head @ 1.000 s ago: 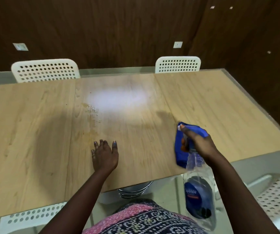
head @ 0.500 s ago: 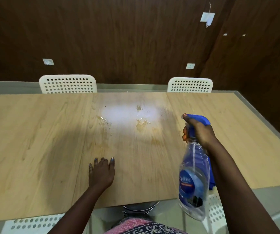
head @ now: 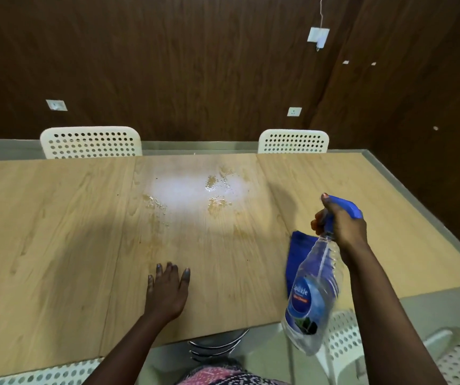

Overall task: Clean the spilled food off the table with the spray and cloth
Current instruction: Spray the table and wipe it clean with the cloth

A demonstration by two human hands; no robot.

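At the lower centre of the frame the left hand [head: 167, 293] lies flat on the light wooden desk [head: 56, 232]. It is open, the fingers are stretched forward and close together, the palm is down, and it holds nothing. Above it, toward the upper middle of the desk, is the spilled food [head: 215, 202]: small yellowish wet crumbs and smears, in several patches around a bright glare of light on the wood. One patch is on the left of the glare, two are on its right side. A faint brownish stain goes down from the left patch toward the left hand.

On the right of the frame the right hand [head: 340, 220] is closed around the neck of a clear plastic spray bottle with a blue trigger head and a blue label [head: 310, 298]. The index finger lies over the top of the blue head. The bottle hangs tilted, with its bottom toward the lower edge of the frame, over the near edge of the desk. Behind the bottle a dark blue cloth [head: 297, 254] lies on the desk, partly hidden by the bottle.

At the far edge of the desk stand two white perforated plastic chairs, one at the upper left [head: 90, 142] and one at the upper right [head: 293, 141], before a dark brown wooden wall [head: 195, 65].
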